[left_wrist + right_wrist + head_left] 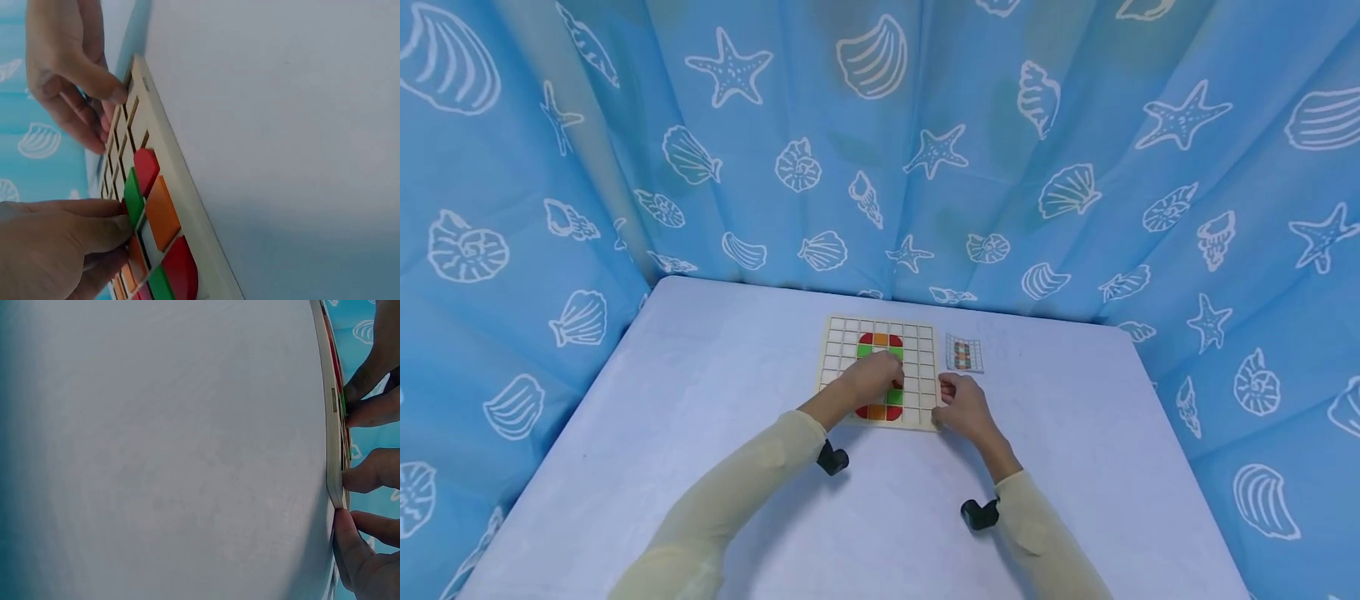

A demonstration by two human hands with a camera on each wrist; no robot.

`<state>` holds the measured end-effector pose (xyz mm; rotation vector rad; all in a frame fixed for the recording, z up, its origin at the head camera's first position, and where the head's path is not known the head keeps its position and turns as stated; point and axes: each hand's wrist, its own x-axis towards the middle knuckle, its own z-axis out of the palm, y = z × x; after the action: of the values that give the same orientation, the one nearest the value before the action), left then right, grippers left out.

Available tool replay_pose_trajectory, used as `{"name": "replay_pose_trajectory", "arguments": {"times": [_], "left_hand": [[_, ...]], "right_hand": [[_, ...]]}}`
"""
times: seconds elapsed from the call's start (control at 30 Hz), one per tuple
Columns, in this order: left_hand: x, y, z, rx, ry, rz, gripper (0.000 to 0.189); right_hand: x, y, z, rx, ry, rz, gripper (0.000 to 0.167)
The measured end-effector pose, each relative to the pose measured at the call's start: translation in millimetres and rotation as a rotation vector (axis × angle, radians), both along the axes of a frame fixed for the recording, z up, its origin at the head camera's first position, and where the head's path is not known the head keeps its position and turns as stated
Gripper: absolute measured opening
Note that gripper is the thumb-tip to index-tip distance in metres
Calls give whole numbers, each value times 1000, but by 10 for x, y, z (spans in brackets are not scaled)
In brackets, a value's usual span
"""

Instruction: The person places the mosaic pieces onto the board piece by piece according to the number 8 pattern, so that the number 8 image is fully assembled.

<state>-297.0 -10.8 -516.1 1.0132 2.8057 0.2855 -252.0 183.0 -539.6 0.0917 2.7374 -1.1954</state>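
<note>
A pale wooden grid board (pixel 927 354) lies on the table, with red, orange and green tiles in its middle columns. My left hand (pixel 872 377) reaches over those tiles and covers part of them. In the left wrist view its thumb and forefinger pinch at the edge of a green tile (pixel 131 195), beside an orange tile (pixel 162 212) and a red corner tile (pixel 146 170). My right hand (pixel 964 406) holds the board at its near right corner, thumb at the corner and fingers curled along the right side.
A small printed card (pixel 964 354) with a coloured grid pattern lies just right of the board. The white-covered table (pixel 737 367) extends around it. A blue curtain (pixel 880 167) with white shells and starfish hangs behind and at both sides.
</note>
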Motion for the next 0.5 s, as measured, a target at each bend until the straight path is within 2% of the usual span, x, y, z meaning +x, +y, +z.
{"name": "replay_pose_trajectory", "arguments": {"times": [0.13, 0.23, 0.37, 0.5], "left_hand": [[93, 5, 25, -33, 33, -9, 29], [151, -5, 11, -39, 40, 7, 38], [182, -43, -8, -1, -21, 54, 57], [191, -122, 26, 110, -88, 87, 64]], "right_hand": [[16, -7, 13, -3, -10, -3, 70], [22, 8, 9, -10, -5, 7, 69], [6, 35, -17, -20, 13, 18, 68], [-31, 77, -22, -28, 3, 33, 66]]}}
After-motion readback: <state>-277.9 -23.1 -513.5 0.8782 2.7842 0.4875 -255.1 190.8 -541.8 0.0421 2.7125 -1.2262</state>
